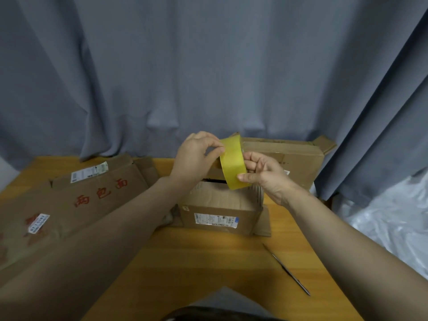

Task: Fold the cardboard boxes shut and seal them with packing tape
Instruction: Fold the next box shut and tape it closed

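Tape roll (233, 165) pinched by left hand (196, 156) and right hand (264, 176) | above small box (220, 213), centre | flat carton (81, 200) left | thin metal tool (287, 271) lower right

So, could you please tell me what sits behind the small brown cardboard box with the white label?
A larger, flatter brown cardboard box, backed by the grey curtain. The left hand, right hand and yellow tape roll hide its left end.

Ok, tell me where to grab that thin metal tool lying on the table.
Pinch the thin metal tool at its near, lower-right end, coming from above on the right side of the table. It lies flat and slanted, with that end closest to you. Which end is the blade is too small to tell, so go carefully.
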`<state>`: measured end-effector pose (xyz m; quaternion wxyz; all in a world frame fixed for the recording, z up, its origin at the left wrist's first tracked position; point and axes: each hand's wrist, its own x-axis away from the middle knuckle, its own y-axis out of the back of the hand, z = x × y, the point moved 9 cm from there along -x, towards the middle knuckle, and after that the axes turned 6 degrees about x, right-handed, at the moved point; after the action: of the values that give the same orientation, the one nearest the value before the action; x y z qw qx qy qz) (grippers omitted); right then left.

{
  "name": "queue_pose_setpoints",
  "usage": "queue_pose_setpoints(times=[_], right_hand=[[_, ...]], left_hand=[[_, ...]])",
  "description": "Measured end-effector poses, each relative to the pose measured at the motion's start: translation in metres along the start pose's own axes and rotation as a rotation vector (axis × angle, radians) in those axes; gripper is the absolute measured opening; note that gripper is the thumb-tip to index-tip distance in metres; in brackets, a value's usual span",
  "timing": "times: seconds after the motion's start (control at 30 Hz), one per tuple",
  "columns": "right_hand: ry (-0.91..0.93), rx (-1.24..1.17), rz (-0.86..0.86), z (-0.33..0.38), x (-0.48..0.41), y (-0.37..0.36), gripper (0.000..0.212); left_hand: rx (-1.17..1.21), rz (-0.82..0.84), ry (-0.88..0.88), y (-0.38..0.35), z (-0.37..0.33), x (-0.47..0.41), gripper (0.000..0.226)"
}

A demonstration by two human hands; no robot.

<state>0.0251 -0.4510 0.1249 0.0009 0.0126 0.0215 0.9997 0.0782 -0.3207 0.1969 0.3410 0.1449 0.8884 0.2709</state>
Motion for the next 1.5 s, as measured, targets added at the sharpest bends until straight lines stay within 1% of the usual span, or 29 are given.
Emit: queue_pose_setpoints(times=[0.03, 0.1, 0.23, 0.3, 0.37, 0.43, 0.5, 0.53, 0.57, 0.6, 0.7, 0.77, 0.83, 0.87, 0.93, 1.0, 1.13, 1.17, 1.23, 1.27, 1.3, 1.33, 1.37, 1.4, 1.47, 1.5], right_hand=[[-0.001, 0.004, 0.002, 0.0, 0.0, -0.001, 0.042], [-0.005, -0.001, 0.008, 0.002, 0.0, -0.003, 0.041], [-0.027, -0.03, 0.039, 0.003, 0.002, -0.007, 0.036], [-0.05, -0.028, 0.041, 0.002, 0.002, -0.008, 0.033], [-0.099, -0.096, -0.004, -0.001, 0.0, -0.004, 0.036], [-0.142, -0.172, -0.113, -0.005, -0.002, 0.006, 0.037], [-0.167, -0.197, -0.212, -0.007, -0.002, 0.015, 0.05], [-0.17, -0.194, -0.23, -0.006, -0.001, 0.016, 0.057], [-0.168, -0.187, -0.233, -0.005, -0.001, 0.016, 0.059], [-0.166, -0.174, -0.234, -0.003, -0.001, 0.016, 0.057], [-0.172, -0.151, -0.229, 0.0, -0.002, 0.015, 0.041], [-0.184, -0.143, -0.218, 0.0, -0.003, 0.015, 0.043], [-0.201, -0.165, -0.21, -0.001, -0.004, 0.015, 0.048], [-0.211, -0.186, -0.202, -0.002, -0.003, 0.016, 0.048], [-0.227, -0.234, -0.176, -0.004, -0.003, 0.015, 0.045], [-0.239, -0.27, -0.152, -0.005, -0.002, 0.014, 0.039], [-0.233, -0.305, -0.153, -0.006, 0.0, 0.015, 0.032], [-0.19, -0.281, -0.19, -0.003, -0.001, 0.02, 0.027], [-0.04, -0.118, -0.383, 0.012, 0.002, 0.039, 0.004], [0.054, -0.045, -0.49, 0.023, 0.008, 0.048, 0.008], [0.148, -0.011, -0.547, 0.033, 0.014, 0.051, 0.015], [0.223, 0.013, -0.542, 0.042, 0.02, 0.049, 0.017], [0.263, 0.043, -0.474, 0.045, 0.023, 0.043, 0.018], [0.267, 0.098, -0.352, 0.044, 0.024, 0.03, 0.019], [0.133, 0.237, -0.068, 0.028, 0.024, 0.001, 0.029], [0.049, 0.282, 0.03, 0.016, 0.024, -0.007, 0.035]], left_hand=[[-0.059, 0.014, -0.029, -0.001, -0.002, 0.0, 0.013], [-0.131, 0.039, -0.016, -0.004, -0.002, 0.001, 0.017], [-0.194, 0.047, 0.137, -0.002, 0.01, -0.005, 0.02], [-0.161, 0.064, 0.236, 0.001, 0.023, -0.008, 0.018], [-0.017, 0.085, 0.325, 0.001, 0.036, -0.011, 0.014], [0.193, 0.117, 0.38, 0.0, 0.041, -0.013, 0.016], [0.415, 0.186, 0.391, -0.001, 0.035, -0.014, 0.019], [0.489, 0.234, 0.384, -0.001, 0.03, -0.014, 0.019], [0.514, 0.282, 0.369, -0.002, 0.024, -0.014, 0.021], [0.506, 0.326, 0.344, -0.002, 0.019, -0.015, 0.025], [0.422, 0.421, 0.28, -0.001, 0.01, -0.02, 0.036], [0.401, 0.497, 0.265, -0.001, 0.006, -0.018, 0.032], [0.322, 0.567, 0.119, 0.001, -0.003, -0.019, 0.038], [0.257, 0.583, 0.029, 0.002, -0.008, -0.02, 0.037], [0.145, 0.579, -0.101, 0.004, -0.014, -0.022, 0.025], [0.083, 0.576, -0.174, 0.004, -0.019, -0.025, 0.018], [-0.002, 0.63, -0.29, -0.002, -0.039, -0.024, 0.025], [-0.017, 0.657, -0.3, -0.003, -0.043, -0.024, 0.026], [-0.132, 0.69, -0.3, -0.006, -0.049, -0.027, 0.022], [-0.232, 0.683, -0.298, -0.006, -0.048, -0.03, 0.018], [-0.32, 0.663, -0.292, -0.006, -0.046, -0.034, 0.015], [-0.377, 0.645, -0.274, -0.005, -0.044, -0.038, 0.015], [-0.402, 0.638, -0.243, -0.004, -0.039, -0.04, 0.015], [-0.399, 0.637, -0.207, -0.003, -0.035, -0.041, 0.015], [-0.317, 0.628, -0.121, 0.001, -0.028, -0.042, 0.013], [-0.262, 0.616, -0.074, 0.002, -0.024, -0.042, 0.012]])
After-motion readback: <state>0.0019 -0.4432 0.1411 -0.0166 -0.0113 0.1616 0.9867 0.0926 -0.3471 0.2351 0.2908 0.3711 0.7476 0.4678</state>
